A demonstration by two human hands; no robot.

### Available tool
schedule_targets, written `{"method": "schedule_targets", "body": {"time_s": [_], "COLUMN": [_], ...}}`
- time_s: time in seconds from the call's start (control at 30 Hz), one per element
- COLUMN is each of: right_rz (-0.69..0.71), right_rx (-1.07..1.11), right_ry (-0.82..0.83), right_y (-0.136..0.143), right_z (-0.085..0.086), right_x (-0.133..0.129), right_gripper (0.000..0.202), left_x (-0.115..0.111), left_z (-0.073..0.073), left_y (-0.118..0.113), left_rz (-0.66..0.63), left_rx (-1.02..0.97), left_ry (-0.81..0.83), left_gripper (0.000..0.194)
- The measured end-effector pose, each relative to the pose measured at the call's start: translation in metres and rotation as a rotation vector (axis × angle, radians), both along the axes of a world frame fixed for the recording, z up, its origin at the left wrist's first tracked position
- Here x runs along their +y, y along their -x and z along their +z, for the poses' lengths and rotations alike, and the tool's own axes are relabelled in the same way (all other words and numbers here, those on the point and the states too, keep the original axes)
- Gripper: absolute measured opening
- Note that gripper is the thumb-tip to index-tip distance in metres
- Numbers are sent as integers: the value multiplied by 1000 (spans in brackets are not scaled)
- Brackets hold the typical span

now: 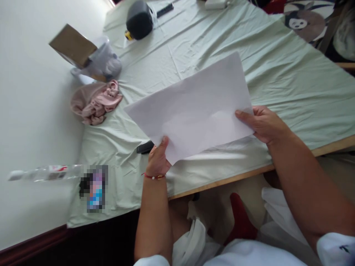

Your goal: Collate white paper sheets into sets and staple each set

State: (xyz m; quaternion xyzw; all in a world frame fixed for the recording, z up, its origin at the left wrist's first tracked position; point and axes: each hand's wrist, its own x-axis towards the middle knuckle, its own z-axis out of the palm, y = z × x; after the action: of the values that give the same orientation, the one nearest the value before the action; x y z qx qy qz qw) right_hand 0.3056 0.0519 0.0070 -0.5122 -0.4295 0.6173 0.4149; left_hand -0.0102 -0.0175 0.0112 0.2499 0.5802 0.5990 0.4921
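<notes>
Paper [199, 107] is held above the near edge of the table [332, 146], its long axis running between the 2 hands, right end slanting toward the far edge; the left hand [158, 159] pinches the left short side by the near corner, the right hand [263, 123] the right short side, thumbs on top, neither nearer; black item [144, 147] just beside the left hand; bottle [59, 173] at the near left corner; pink cloth [101, 103] along the left edge.

A wood-edged table [222, 181] under wrinkled pale-green cloth [299, 92] stands beside a white wall [36, 96].
</notes>
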Motion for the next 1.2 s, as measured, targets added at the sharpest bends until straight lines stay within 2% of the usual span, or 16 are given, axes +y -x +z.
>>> {"method": "schedule_targets", "body": {"time_s": [0.2,0.47,0.57,0.67,0.77,0.93,1.1,1.2], "right_rz": [-112,-112,-79,23,102,86,119,100], "right_rx": [-51,-55,-35,15,41,33,66,32], "right_ry": [-90,-72,-55,5,68,55,89,83], "right_y": [-5,-3,-4,-5,-6,-7,-4,0], "right_z": [-4,1,4,4,1,-3,1,3], "right_x": [5,3,1,-1,-2,-2,-3,-4], "right_gripper": [32,34,34,37,29,19,21,24], "left_x": [-5,-2,0,1,3,6,8,11], "left_z": [-1,-4,-3,-2,-3,-5,-5,-4], "left_y": [0,4,5,4,2,2,8,8], "left_rz": [-23,24,62,88,66,29,3,12], "left_rx": [47,45,32,44,45,21,-28,-74], "left_ry": [23,36,20,37,60,148,165,231], "left_gripper": [57,47,42,39,38,35,36,26]}}
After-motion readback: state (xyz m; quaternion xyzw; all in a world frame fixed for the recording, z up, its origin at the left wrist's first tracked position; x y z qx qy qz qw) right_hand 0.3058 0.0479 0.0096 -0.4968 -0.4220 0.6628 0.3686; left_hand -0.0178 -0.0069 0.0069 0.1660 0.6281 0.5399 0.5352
